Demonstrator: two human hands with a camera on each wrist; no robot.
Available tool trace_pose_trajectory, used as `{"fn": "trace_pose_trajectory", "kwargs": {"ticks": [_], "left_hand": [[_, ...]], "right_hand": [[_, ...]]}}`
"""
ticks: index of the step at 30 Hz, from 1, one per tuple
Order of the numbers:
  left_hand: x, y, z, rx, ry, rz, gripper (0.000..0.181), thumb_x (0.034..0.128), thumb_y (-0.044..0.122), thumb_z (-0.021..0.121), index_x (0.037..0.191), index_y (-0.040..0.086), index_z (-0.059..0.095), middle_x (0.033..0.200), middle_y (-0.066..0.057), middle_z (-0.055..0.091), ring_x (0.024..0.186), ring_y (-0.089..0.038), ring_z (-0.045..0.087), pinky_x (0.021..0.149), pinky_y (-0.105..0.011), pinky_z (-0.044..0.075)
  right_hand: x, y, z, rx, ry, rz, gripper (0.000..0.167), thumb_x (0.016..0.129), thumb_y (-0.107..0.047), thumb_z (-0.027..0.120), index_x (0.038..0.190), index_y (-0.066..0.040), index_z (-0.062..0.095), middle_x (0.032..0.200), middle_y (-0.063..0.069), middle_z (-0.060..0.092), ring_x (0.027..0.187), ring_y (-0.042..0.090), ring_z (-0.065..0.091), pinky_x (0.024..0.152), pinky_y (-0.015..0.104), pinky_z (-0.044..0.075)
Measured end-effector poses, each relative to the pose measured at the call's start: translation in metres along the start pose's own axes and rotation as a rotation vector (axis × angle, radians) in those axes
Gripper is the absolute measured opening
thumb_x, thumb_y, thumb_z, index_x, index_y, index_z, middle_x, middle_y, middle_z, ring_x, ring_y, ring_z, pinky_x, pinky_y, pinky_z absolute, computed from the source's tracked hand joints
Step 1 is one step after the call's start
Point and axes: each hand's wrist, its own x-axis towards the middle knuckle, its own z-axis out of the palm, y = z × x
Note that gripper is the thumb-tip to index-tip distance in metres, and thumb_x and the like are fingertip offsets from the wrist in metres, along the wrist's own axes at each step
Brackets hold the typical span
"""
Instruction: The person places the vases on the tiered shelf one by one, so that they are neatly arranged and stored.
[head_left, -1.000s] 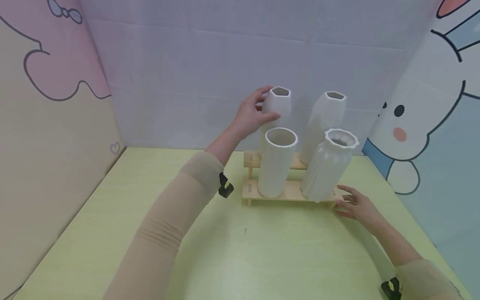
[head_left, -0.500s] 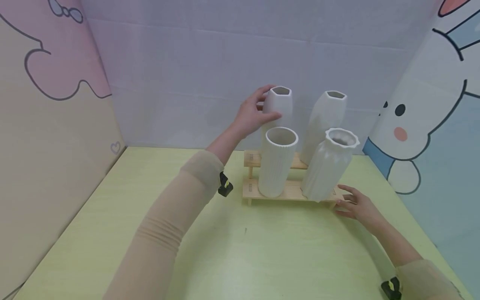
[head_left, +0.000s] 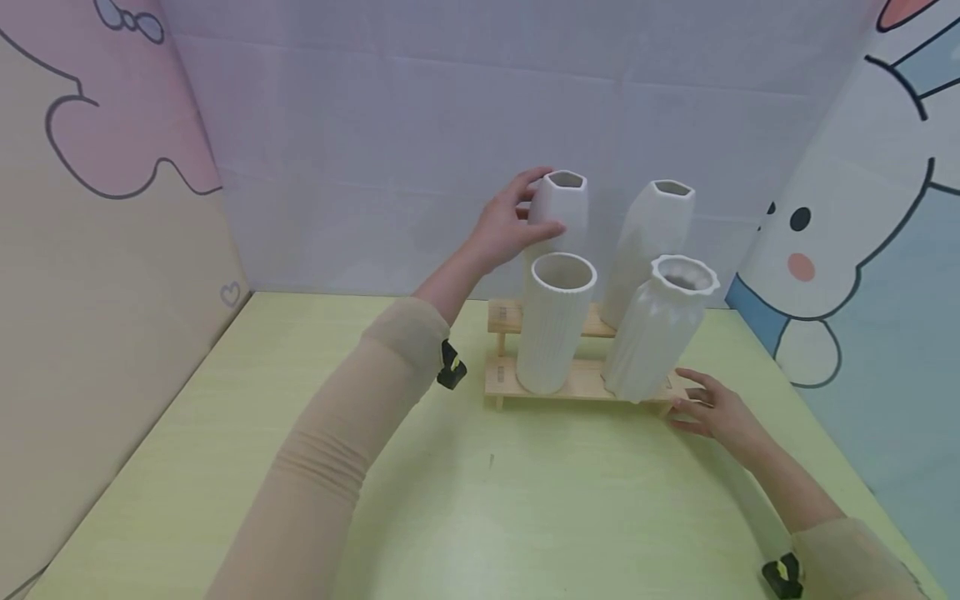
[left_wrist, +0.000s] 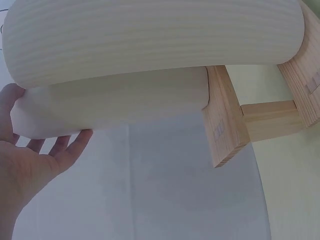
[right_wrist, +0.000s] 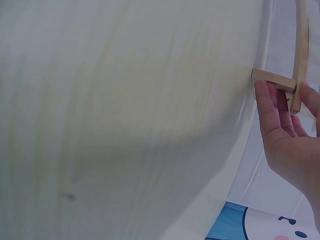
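Observation:
At the back left of a two-tier wooden stand (head_left: 504,318), my left hand (head_left: 504,227) holds the upper part of a tall white vase (head_left: 564,218) with a faceted mouth. The thumb lies across its front and the fingers reach round its far side. The left wrist view shows the hand (left_wrist: 30,160) round the top of this vase (left_wrist: 115,100). My right hand (head_left: 723,419) grips the right end of the lower tier. In the right wrist view, the thumb and fingers of that hand (right_wrist: 295,155) lie on either side of the wooden end (right_wrist: 274,79).
A ribbed cylindrical vase (head_left: 553,342) stands at the front left of the stand, partly hiding the held vase. A vase with a scalloped rim (head_left: 654,342) leans at the front right, and another faceted vase (head_left: 648,229) stands behind it. A fabric wall (head_left: 360,167) closes the back.
The held vase and my left fingers have shifted slightly to the right. My right hand and the stand look unmoved.

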Motion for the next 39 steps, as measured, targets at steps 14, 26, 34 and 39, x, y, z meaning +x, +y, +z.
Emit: {"fn": "trace_pose_trajectory", "kwargs": {"ticks": [14,26,34,39], "left_hand": [[0.001,0.006,0.004,0.026,0.019,-0.031,0.075,0.0783,0.019,0.078,0.142,0.022,0.039,0.133,-0.007,0.052,0.108,-0.022,0.058,0.084,-0.032,0.052],[-0.005,0.002,0.005,0.029,0.061,-0.069,0.075,0.0788,0.024,0.078,0.143,0.025,0.037,0.138,-0.004,0.049,0.114,-0.020,0.056,0.088,-0.033,0.051],[-0.008,0.002,0.003,0.067,0.049,-0.069,0.079,0.0785,0.027,0.078,0.144,0.026,0.034,0.139,-0.005,0.047,0.115,-0.020,0.054,0.088,-0.034,0.051],[-0.010,0.002,-0.002,0.097,0.034,-0.068,0.082,0.0773,0.029,0.079,0.145,0.028,0.032,0.140,-0.005,0.046,0.118,-0.022,0.053,0.090,-0.035,0.050]], "right_hand": [[0.000,-0.001,0.001,-0.010,0.003,0.011,0.071,0.096,-0.023,0.055,0.149,0.000,0.012,0.138,0.039,0.029,0.104,0.027,0.063,0.085,0.035,0.053],[0.002,0.000,0.003,-0.017,0.003,0.002,0.071,0.097,-0.022,0.054,0.149,0.000,0.012,0.138,0.038,0.031,0.106,0.030,0.061,0.085,0.035,0.053],[0.003,-0.001,0.004,-0.042,-0.006,0.021,0.072,0.097,-0.026,0.054,0.150,-0.004,0.011,0.141,0.037,0.028,0.112,0.037,0.058,0.085,0.036,0.053],[0.005,-0.002,0.004,-0.045,-0.010,0.021,0.072,0.097,-0.026,0.054,0.150,-0.003,0.012,0.140,0.037,0.029,0.110,0.035,0.059,0.085,0.036,0.053]]}}
